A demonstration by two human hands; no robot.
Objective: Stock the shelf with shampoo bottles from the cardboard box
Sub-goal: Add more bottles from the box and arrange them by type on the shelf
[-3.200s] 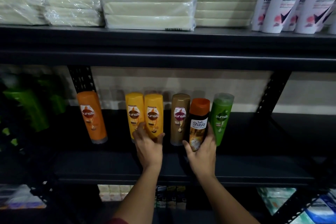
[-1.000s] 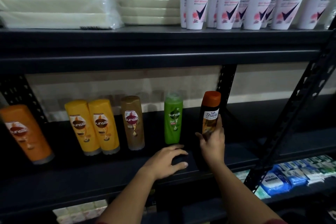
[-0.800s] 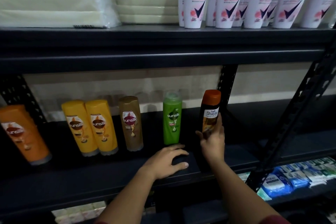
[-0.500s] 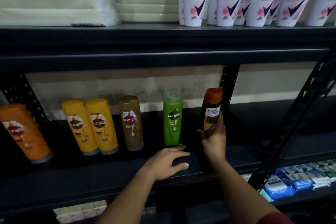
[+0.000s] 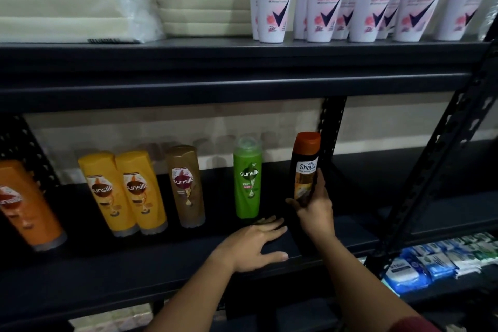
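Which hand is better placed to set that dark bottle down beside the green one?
Right. The right hand already grips the dark bottle, just right of the green bottle. The left hand lies flat on the shelf, holding nothing.

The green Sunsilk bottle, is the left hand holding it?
No, the left hand rests flat on the shelf edge just in front of the green Sunsilk bottle, its fingers straight and holding nothing.

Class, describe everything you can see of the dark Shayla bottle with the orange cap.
The Shayla bottle is dark, glossy, plastic-looking, with a rounded orange cap on top and a white-and-gold front label. It is upright, leaning slightly, at the right end of the row on the black shelf, apart from the green bottle. The right hand grips its lower half, hiding its base.
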